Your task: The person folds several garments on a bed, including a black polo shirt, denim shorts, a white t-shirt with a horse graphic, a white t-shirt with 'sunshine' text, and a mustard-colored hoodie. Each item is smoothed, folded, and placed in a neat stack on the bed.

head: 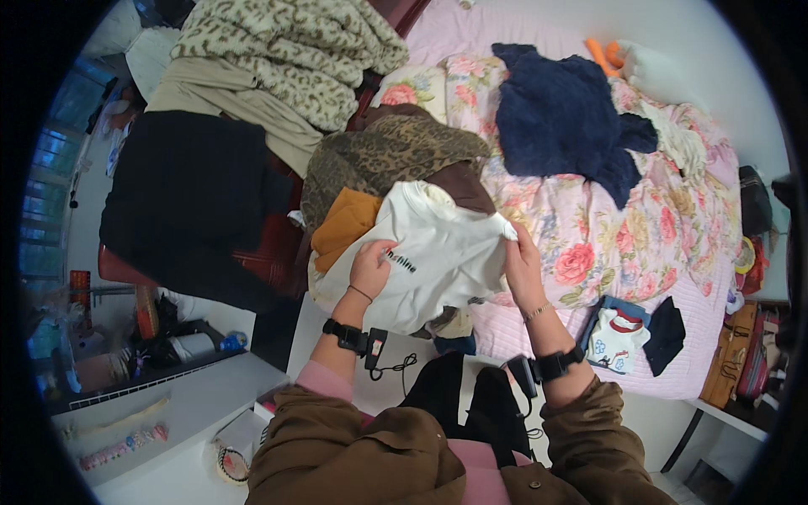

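A white printed shirt [435,252] is stretched between my two hands, its neckline facing away from me. My left hand [371,268] pinches the front of it beside the dark lettering. At the other side, my right hand [524,262] grips the shirt near its shoulder or sleeve edge. Behind the shirt lie a mustard garment [344,227] and a leopard-print garment [391,148], with a dark brown cloth [464,183] partly covered by the white fabric. The shirt's lower edge hangs in front of more clothes, which are mostly hidden.
The bed bears a floral quilt [581,233] with a navy fuzzy garment [562,113] spread on it. Near its front edge lie a folded white children's top [615,341] and a folded black garment [666,334]. Black clothing [183,189] covers a red seat [271,252]. A cable [404,365] hangs below my left wrist.
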### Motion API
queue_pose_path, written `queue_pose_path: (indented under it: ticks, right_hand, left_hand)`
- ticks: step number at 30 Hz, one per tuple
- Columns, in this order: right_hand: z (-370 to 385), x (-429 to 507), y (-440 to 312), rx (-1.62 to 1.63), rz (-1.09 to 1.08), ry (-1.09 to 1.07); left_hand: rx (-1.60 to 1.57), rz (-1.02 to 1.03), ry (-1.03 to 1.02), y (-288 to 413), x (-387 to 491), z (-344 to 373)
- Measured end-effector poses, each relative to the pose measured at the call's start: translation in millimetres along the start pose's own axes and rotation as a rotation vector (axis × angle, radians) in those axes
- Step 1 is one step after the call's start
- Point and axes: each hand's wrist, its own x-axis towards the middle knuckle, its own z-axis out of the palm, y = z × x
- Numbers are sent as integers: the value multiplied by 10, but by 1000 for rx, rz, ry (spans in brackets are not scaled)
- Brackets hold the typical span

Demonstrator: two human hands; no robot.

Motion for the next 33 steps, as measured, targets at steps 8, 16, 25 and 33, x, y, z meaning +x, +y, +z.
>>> queue_pose_path:
  ticks: [8,16,25,33]
  right_hand:
    - [-710,-832,-1270,216,-236,-423]
    - [-1788,-996,-2667,242,-474,-490]
    - [-2920,-1658,-3333,-124,-690,-274]
    - [-3937,-1831,-3014,-664,-710,381]
  left_hand:
    - [-540,-17,163,788,234,182]
    - [-693,488,-417,2736,357,94]
    - [-508,570,-536,3936,212,443]
    - [-461,529,-928,4584,24,20]
